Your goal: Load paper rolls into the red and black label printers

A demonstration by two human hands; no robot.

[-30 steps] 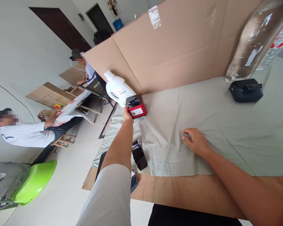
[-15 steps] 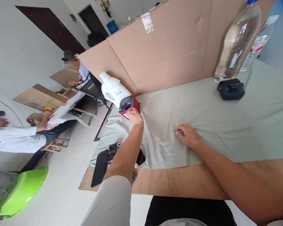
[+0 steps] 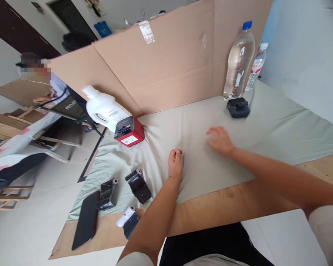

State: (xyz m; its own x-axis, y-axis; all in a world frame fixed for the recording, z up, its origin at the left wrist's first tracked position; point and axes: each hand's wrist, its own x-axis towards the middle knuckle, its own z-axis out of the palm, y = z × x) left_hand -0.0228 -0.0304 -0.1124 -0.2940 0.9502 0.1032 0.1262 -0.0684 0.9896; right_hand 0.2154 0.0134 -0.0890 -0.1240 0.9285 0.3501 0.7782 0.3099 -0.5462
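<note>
My left hand (image 3: 175,163) rests as a closed fist on the pale green cloth (image 3: 272,122), holding nothing. My right hand (image 3: 219,139) lies flat on the cloth with fingers spread, slightly blurred. A small red and black device (image 3: 128,132) stands at the far left of the cloth, beside a white plastic bottle (image 3: 104,109), well apart from both hands. Three paper rolls in black wrappers (image 3: 138,184) lie near the front left, one with its white roll (image 3: 126,217) showing.
A cardboard wall (image 3: 166,62) backs the table. A clear water bottle (image 3: 238,62) and a black device (image 3: 238,108) stand at the back right. A black phone (image 3: 86,220) lies at the front left edge. A person (image 3: 30,111) sits at left.
My left hand has let go of the red device and pulled back to the middle of the cloth as a fist. My right hand has shifted slightly. The view has swung right.
</note>
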